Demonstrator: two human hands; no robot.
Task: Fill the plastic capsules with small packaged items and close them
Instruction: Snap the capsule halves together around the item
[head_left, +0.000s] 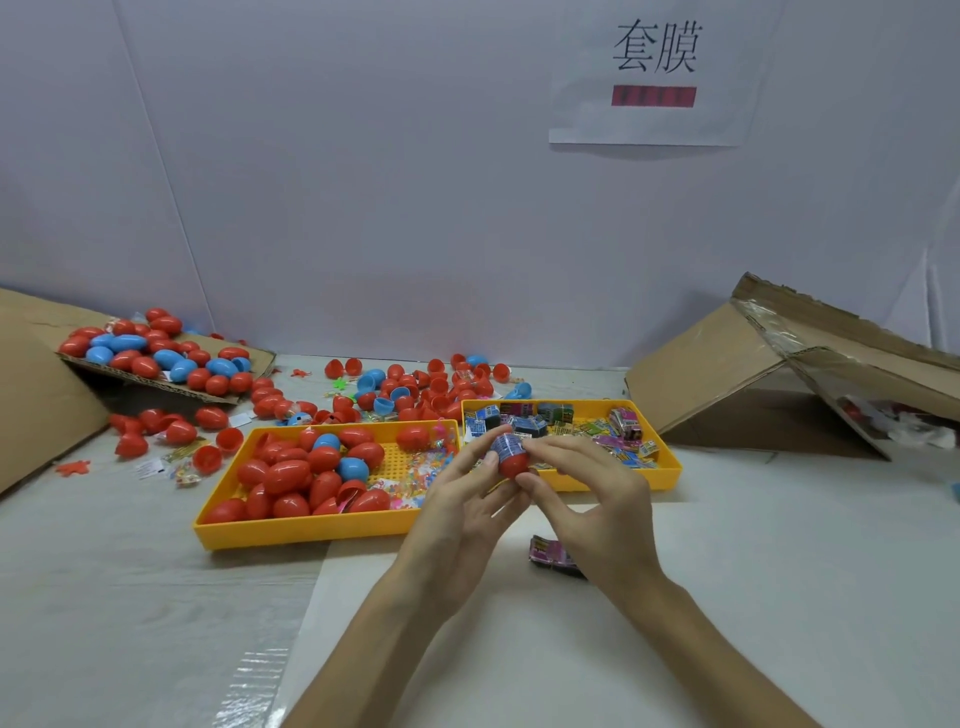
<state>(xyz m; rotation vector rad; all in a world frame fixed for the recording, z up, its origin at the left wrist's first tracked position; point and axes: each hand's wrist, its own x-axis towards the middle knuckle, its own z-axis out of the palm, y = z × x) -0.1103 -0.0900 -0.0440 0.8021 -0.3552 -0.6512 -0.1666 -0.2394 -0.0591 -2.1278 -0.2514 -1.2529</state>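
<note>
Head view: capsule half-hidden between hands

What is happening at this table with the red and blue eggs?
A person holds a red capsule between the left hand and the right hand. A blue packet sticks out of its top, so it is not yet closed. More capsules fill one yellow tray; packets lie in the other tray.
</note>
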